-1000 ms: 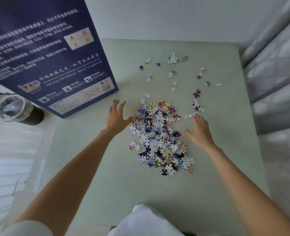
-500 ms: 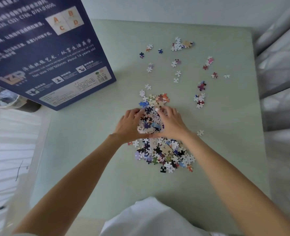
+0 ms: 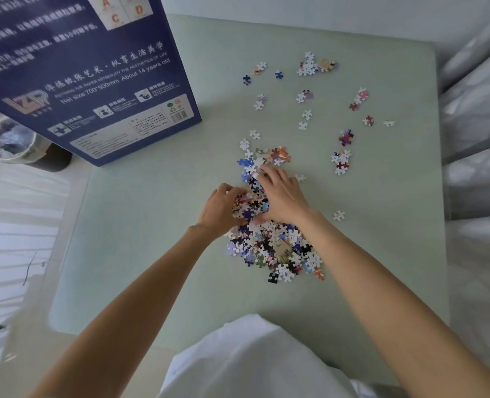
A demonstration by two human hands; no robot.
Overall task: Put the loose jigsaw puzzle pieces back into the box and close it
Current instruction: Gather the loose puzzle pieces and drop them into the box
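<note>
Fingers [image 3: 269, 179] curl around a scoop of jigsaw pieces as our left hand [image 3: 221, 208] and right hand [image 3: 284, 196] cup the main pile [image 3: 272, 245] mid-table [image 3: 152, 225]. Scattered strays [image 3: 310, 67] remain; we judge nothing boxed yet, the blue box [image 3: 94, 67] standing apart, far left.

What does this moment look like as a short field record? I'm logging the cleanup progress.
surface: pale green table
box: dark blue puzzle box, at the table's far left, opening not visible
main pile: jigsaw pieces heaped near the table's middle
left hand: fingers curled round pieces at the pile's far end
right hand: cupped over the same pieces, facing the left hand
stray pieces: scattered singles and small clusters beyond and right of the pile
pieces in box: cannot tell
</note>
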